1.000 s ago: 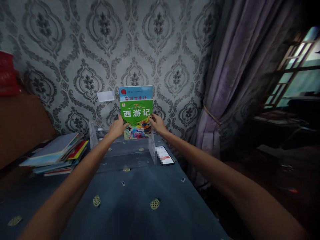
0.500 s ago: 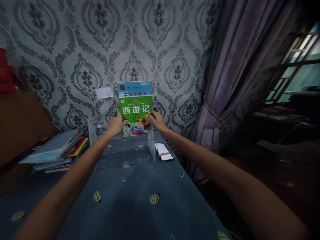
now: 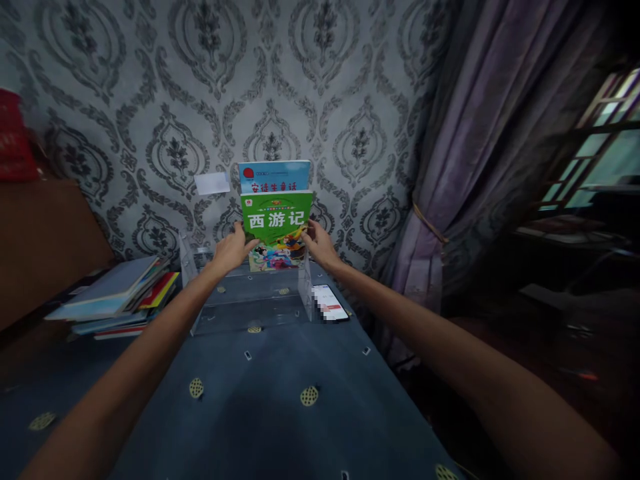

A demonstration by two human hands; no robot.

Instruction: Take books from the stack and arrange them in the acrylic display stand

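Grey patterned wallpaper (image 3: 273, 80) rises behind your blue-covered table (image 3: 250, 427), with one phone (image 3: 334, 307) near its right edge and one book stack (image 3: 107, 297) toward the left. Your left hand (image 3: 231, 251) and right hand (image 3: 323, 247) clamp one green book (image 3: 275, 230) between them by its sides, one blue book (image 3: 277, 176) behind it, at one clear rack (image 3: 306, 297).

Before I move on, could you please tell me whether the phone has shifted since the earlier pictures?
No, the phone lies at the same spot against the printed tablecloth, with no visible shift.

Both arms (image 3: 145, 353) (image 3: 425, 323) stretch forward, hands (image 3: 231, 249) (image 3: 321, 247) (thumbs (image 3: 252, 245) facing inward) pinching at similar height.
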